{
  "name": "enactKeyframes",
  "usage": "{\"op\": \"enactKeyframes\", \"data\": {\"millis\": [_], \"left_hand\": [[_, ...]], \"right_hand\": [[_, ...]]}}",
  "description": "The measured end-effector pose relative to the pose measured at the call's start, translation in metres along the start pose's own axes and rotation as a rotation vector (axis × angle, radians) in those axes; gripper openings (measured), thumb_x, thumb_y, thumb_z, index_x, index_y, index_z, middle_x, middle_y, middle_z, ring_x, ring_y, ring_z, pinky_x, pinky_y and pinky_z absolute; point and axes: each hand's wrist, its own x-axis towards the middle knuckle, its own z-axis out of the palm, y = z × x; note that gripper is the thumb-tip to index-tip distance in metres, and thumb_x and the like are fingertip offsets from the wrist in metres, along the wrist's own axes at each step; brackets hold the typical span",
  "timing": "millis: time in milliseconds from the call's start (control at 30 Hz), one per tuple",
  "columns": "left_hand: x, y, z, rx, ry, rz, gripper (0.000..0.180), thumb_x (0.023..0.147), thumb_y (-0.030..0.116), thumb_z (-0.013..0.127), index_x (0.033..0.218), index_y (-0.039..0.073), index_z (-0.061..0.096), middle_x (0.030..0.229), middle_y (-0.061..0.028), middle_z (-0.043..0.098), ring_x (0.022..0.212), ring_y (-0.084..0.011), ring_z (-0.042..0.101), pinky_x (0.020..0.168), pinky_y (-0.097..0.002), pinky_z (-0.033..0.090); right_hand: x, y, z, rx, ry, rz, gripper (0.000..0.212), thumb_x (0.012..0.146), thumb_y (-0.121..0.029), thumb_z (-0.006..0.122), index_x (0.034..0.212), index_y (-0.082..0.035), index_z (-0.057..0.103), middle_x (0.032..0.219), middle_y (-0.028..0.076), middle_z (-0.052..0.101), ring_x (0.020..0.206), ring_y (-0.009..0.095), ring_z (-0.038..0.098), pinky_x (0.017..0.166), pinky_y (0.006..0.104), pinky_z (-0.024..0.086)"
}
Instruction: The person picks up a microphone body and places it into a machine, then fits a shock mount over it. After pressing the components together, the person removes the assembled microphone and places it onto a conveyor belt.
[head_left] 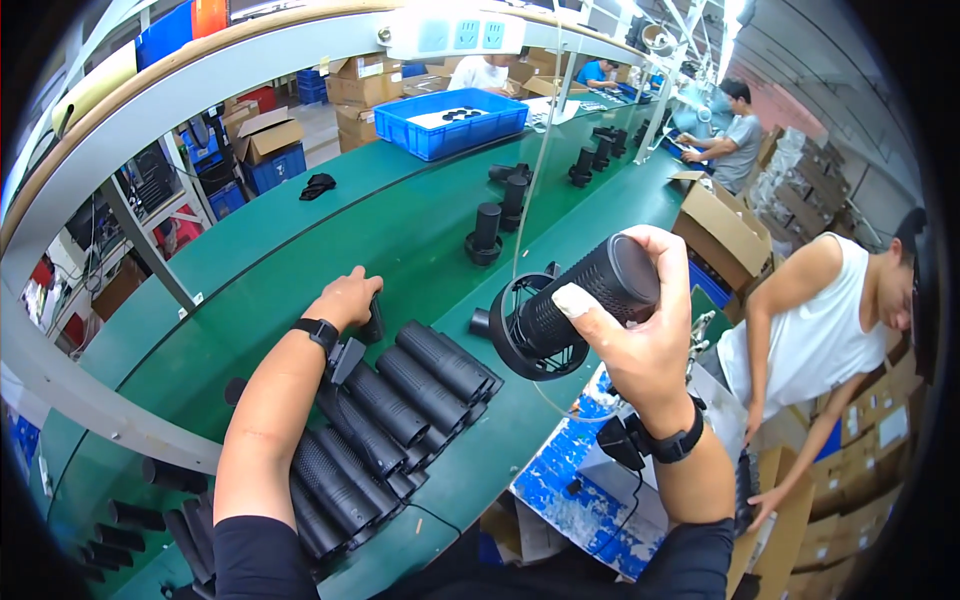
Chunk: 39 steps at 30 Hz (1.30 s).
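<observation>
My right hand (650, 345) is raised over the bench edge, its fingers and thumb wrapped round a black perforated cylinder (580, 290). The cylinder is tilted, and a wide spoked ring surrounds its lower end. On the green bench, my left hand (345, 300) closes on a dark tube (373, 322), mostly hidden by the fingers. Close to that hand lies a stack of black tubes (430, 365), some with a mesh surface. Another short black tube (481, 321) lies beside the ring, apart from the stack.
Black cylinders on round bases (485, 235) stand along the green bench (290, 285). Beyond them sits a blue tray (450, 125) with small black parts. At right, a person in a white top (815, 310) reaches into a cardboard box. A metal frame (60, 340) arches over the left side.
</observation>
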Motion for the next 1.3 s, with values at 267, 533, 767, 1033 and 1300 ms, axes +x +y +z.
{"op": "enactKeyframes", "data": {"millis": [267, 533, 767, 1033, 1300], "left_hand": [[-0.006, 0.005, 0.008, -0.058, -0.133, -0.069, 0.066, 0.080, 0.007, 0.075, 0.141, 0.014, 0.049, 0.139, -0.0229, 0.049, 0.122, -0.0464, 0.061, 0.102, -0.0528, 0.054], [-0.007, 0.010, 0.005, -0.101, -0.177, -0.115, 0.066, 0.080, 0.002, 0.062, 0.143, 0.014, 0.047, 0.141, -0.0242, 0.046, 0.125, -0.0476, 0.058, 0.104, -0.0528, 0.052], [-0.011, 0.009, 0.003, -0.159, -0.179, -0.106, 0.062, 0.085, 0.004, 0.063, 0.145, 0.013, 0.049, 0.151, -0.0249, 0.043, 0.134, -0.0476, 0.053, 0.109, -0.0541, 0.050], [0.001, 0.001, 0.014, -0.192, -0.052, -0.103, 0.060, 0.088, 0.017, 0.075, 0.142, 0.015, 0.049, 0.144, -0.0218, 0.047, 0.128, -0.0476, 0.056, 0.106, -0.0541, 0.051], [-0.033, -0.008, -0.052, -0.274, 0.193, -0.066, 0.050, 0.094, 0.021, 0.070, 0.141, 0.015, 0.052, 0.137, -0.0200, 0.057, 0.121, -0.0444, 0.063, 0.103, -0.0527, 0.052]], "right_hand": [[-0.025, 0.008, -0.008, -0.376, -0.089, -0.549, 0.081, 0.076, -0.024, 0.097, 0.133, -0.008, 0.042, 0.114, 0.013, 0.064, 0.093, 0.023, 0.067, 0.081, 0.0365, 0.058], [-0.056, 0.034, -0.014, -0.541, -0.092, -1.056, 0.074, 0.078, -0.029, 0.095, 0.127, -0.013, 0.041, 0.119, 0.022, 0.069, 0.086, 0.030, 0.068, 0.071, 0.0420, 0.060], [-0.048, 0.047, -0.001, -0.521, -0.130, -1.104, 0.072, 0.077, -0.023, 0.094, 0.126, -0.012, 0.043, 0.122, 0.023, 0.069, 0.090, 0.033, 0.069, 0.073, 0.0441, 0.061], [0.022, 0.139, 0.117, -0.431, -0.032, -0.232, 0.069, 0.087, -0.018, 0.084, 0.142, 0.000, 0.046, 0.134, 0.027, 0.055, 0.114, 0.046, 0.063, 0.096, 0.0471, 0.055], [0.048, 0.252, 0.208, -0.513, -0.351, 0.134, 0.059, 0.093, -0.015, 0.074, 0.144, -0.001, 0.047, 0.135, 0.028, 0.056, 0.120, 0.049, 0.062, 0.098, 0.0518, 0.056]]}}
